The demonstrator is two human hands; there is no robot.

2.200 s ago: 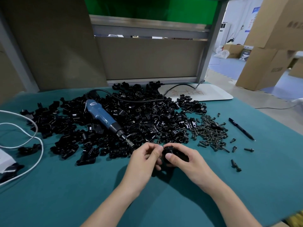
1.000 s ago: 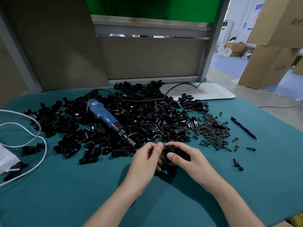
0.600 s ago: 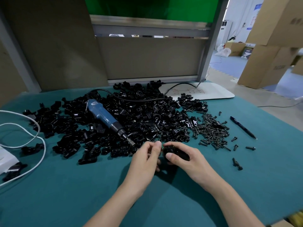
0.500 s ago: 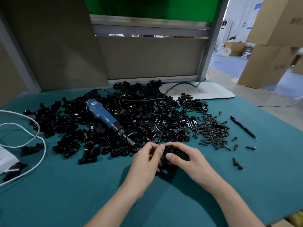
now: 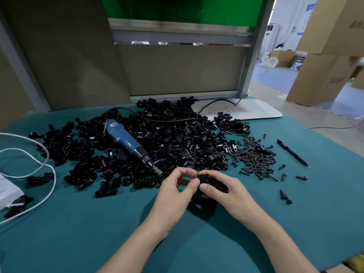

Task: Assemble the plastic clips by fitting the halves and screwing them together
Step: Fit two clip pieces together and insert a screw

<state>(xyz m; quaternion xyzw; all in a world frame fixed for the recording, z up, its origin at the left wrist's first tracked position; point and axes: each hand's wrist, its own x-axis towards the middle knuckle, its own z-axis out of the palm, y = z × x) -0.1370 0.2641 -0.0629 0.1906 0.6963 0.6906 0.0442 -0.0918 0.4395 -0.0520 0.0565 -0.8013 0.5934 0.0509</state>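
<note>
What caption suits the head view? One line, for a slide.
A black clip held by left hand and right hand over the teal mat, before the clip pile, blue screwdriver and screws.

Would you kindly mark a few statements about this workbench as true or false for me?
1. The right hand holds a black clip. True.
2. The blue screwdriver is in the left hand. False: it lies on the pile of black parts, while the left hand pinches at the clip's end.
3. The pen lies to the right of the screws. True.
4. The white cable lies on the right side of the table. False: it is on the left side.
</note>
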